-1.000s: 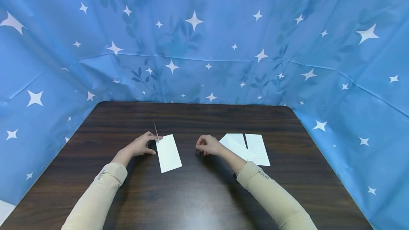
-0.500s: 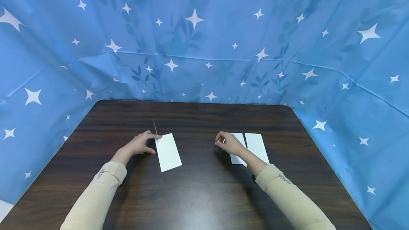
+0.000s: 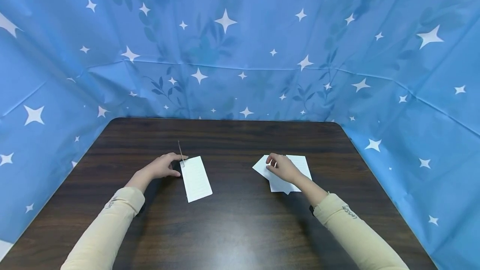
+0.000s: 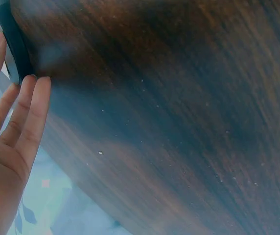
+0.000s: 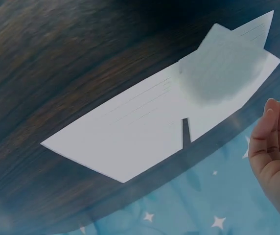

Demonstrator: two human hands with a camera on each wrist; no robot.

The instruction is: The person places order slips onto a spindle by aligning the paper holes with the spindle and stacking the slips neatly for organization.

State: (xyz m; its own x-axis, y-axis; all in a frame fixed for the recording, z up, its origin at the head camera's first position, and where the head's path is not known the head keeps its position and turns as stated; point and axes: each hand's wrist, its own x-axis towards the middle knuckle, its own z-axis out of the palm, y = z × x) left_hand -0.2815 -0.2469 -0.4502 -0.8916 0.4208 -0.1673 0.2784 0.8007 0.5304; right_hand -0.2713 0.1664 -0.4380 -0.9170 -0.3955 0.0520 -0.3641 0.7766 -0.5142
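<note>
In the head view my left hand (image 3: pixel 159 167) is at the left, thumb and fingers about the edge of a paper spike with a dark base (image 4: pixel 16 46). A thin spike (image 3: pixel 180 150) rises through the upper left corner of a white lined sheet (image 3: pixel 196 180), which covers most of the base. At the right, my right hand (image 3: pixel 286 169) hovers over several overlapping lined sheets (image 3: pixel 279 186), fingers loosely bent and holding nothing. One sheet lies tilted across the others, its shadowed face (image 5: pixel 223 63) showing in the right wrist view.
A dark wood-grain table (image 3: pixel 225 220) carries everything. Behind its far edge hangs a blue curtain (image 3: pixel 232 45) with white stars. A narrow dark gap (image 5: pixel 186 132) shows between two of the sheets.
My right hand has moved right, from the table's middle to above the loose sheets. My left hand stays by the spike.
</note>
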